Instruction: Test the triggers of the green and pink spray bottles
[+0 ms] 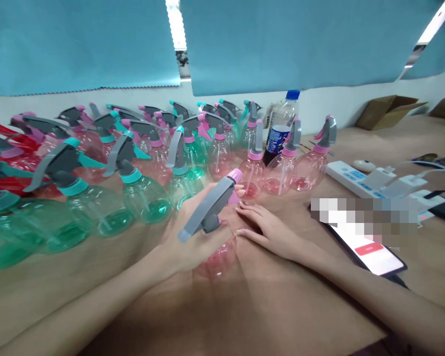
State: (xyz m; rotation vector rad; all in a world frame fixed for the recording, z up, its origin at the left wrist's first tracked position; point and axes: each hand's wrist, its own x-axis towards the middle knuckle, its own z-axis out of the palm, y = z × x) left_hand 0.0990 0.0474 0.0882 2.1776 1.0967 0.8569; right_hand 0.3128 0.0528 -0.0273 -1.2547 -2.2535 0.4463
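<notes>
A pink spray bottle [217, 262] with a grey and pink trigger head stands on the brown-covered table in front of me. My left hand [187, 244] is wrapped round its neck and upper body, partly hiding the bottle. To the right, my right hand [269, 230] rests low with its fingers stretched out. Its fingertips reach the bottle's side; whether they press on it I cannot tell. Just beyond the hands are more spray bottles, among them a green one [146, 202] and a pink one [251, 178].
Several rows of pink and green spray bottles fill the left and back. A drink bottle [280, 128] with a blue cap stands behind. On the right lie a phone [356, 242] and a power strip [350, 178] with plugs. A cardboard box [381, 116] sits far right.
</notes>
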